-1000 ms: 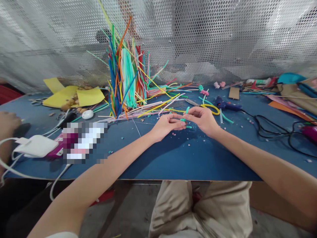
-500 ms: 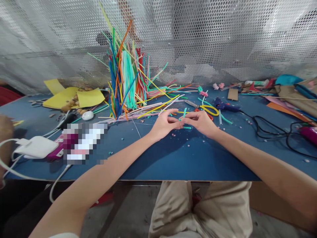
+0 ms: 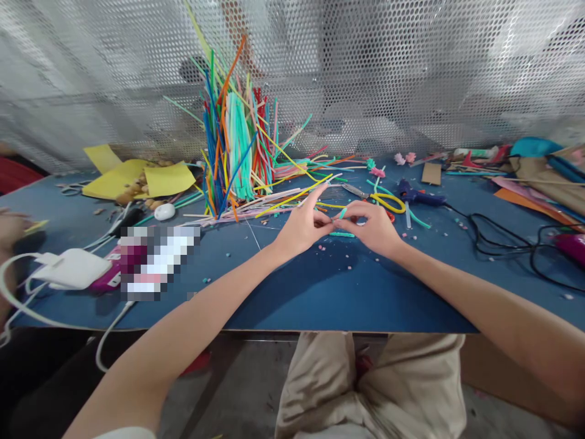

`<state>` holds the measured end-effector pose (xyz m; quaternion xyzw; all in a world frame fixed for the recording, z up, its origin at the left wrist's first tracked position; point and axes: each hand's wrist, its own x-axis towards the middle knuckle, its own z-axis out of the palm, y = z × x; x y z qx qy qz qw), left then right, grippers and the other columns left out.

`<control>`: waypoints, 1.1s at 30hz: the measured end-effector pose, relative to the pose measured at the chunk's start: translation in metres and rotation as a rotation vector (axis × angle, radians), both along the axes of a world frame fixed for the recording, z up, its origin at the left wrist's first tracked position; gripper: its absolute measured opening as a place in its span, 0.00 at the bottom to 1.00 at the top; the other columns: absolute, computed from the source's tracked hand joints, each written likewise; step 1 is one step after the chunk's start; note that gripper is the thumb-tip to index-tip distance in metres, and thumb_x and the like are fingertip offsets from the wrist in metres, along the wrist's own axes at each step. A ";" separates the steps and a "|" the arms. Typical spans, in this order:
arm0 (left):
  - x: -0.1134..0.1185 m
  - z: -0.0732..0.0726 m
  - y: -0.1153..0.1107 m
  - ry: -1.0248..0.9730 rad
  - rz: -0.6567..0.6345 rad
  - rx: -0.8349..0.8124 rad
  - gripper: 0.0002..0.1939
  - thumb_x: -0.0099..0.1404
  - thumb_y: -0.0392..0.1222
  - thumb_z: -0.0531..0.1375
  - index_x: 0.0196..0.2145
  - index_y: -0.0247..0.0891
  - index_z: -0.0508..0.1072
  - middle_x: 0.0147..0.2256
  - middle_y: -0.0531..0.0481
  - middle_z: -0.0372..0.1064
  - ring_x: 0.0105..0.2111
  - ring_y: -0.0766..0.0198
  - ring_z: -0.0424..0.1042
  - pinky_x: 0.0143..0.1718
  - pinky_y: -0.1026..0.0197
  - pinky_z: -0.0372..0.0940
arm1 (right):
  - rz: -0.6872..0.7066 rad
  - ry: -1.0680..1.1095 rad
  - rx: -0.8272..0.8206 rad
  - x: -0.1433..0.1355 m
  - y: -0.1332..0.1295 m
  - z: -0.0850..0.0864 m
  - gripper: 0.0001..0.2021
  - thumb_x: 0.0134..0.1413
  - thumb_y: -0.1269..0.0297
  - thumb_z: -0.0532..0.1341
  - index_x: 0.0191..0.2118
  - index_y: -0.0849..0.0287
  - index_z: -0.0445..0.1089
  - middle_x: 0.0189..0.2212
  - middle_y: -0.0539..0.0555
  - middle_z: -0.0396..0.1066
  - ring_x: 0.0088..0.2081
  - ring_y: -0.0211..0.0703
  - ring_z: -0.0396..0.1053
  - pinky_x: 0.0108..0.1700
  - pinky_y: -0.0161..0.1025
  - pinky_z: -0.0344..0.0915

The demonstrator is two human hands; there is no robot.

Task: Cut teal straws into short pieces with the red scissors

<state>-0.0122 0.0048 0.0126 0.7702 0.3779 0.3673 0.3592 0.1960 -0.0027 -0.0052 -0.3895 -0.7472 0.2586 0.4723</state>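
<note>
Above the blue table [image 3: 292,299], my left hand [image 3: 302,225] and my right hand [image 3: 372,227] meet at the fingertips. Both pinch a short teal pipe cleaner [image 3: 342,234], whose ends stick out above and below the right fingers. My left index finger points up, away from the pinch. The middle of the piece is hidden by the fingers. Just behind the right hand lie yellow-handled scissors [image 3: 387,202], and a dark blue glue gun [image 3: 420,195] is to their right.
Bundles of coloured pipe cleaners [image 3: 237,146] stand at the back left. A phone [image 3: 159,265], a white charger [image 3: 77,268] and cables are on the left, near another person's hand [image 3: 7,235]. A black cord [image 3: 493,238] loops at the right.
My left index finger has lifted and straightened. The upper teal end now leans lower against my right fingers. The view has shifted slightly.
</note>
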 end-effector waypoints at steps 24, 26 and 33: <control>0.002 -0.005 -0.006 0.084 -0.245 -0.121 0.26 0.74 0.60 0.55 0.38 0.33 0.79 0.34 0.45 0.80 0.25 0.68 0.68 0.29 0.65 0.63 | 0.037 0.121 -0.227 0.000 -0.004 0.008 0.16 0.53 0.48 0.69 0.32 0.57 0.81 0.29 0.52 0.76 0.29 0.39 0.64 0.33 0.41 0.62; 0.004 -0.007 -0.006 0.082 -0.234 -0.147 0.26 0.73 0.60 0.56 0.41 0.32 0.80 0.33 0.44 0.80 0.24 0.68 0.67 0.28 0.65 0.62 | 0.041 0.120 -0.228 0.001 -0.004 0.008 0.16 0.53 0.47 0.69 0.32 0.57 0.81 0.28 0.52 0.74 0.28 0.39 0.64 0.33 0.41 0.62; 0.004 -0.010 -0.004 0.089 -0.204 -0.154 0.28 0.74 0.61 0.54 0.43 0.33 0.81 0.32 0.44 0.81 0.23 0.68 0.67 0.29 0.65 0.63 | 0.115 0.140 -0.276 0.000 -0.004 0.008 0.19 0.53 0.44 0.69 0.32 0.56 0.79 0.28 0.51 0.73 0.29 0.40 0.67 0.35 0.41 0.66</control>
